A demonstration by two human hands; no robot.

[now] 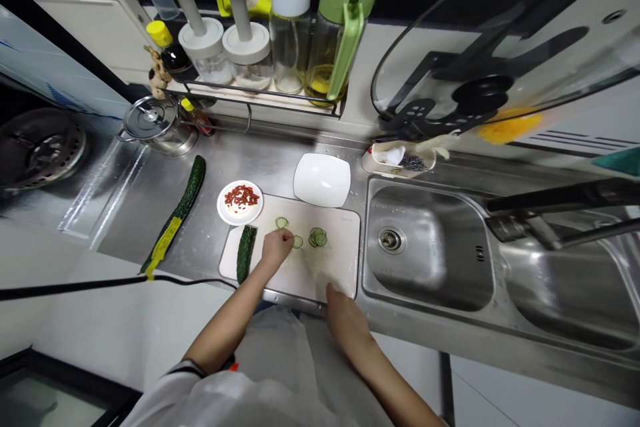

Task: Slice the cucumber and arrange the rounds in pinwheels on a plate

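My left hand is over the cutting board, its thumb and fingertips pinched together right beside a thin cucumber slice. Whether anything sits in that pinch is too small to see. At the board's front edge, my right hand is curled closed; a faint grey smear lies ahead of it, and what it grips is unclear. A small overlapping pile of cucumber slices rests right of the left hand, with more slices behind it. A cut piece of cucumber lies along the board's left side.
Behind the board stand a plate of red pieces and a white dish. A whole cucumber with a yellow label lies left. The sink adjoins on the right. A lidded pot and seasoning rack are at the back.
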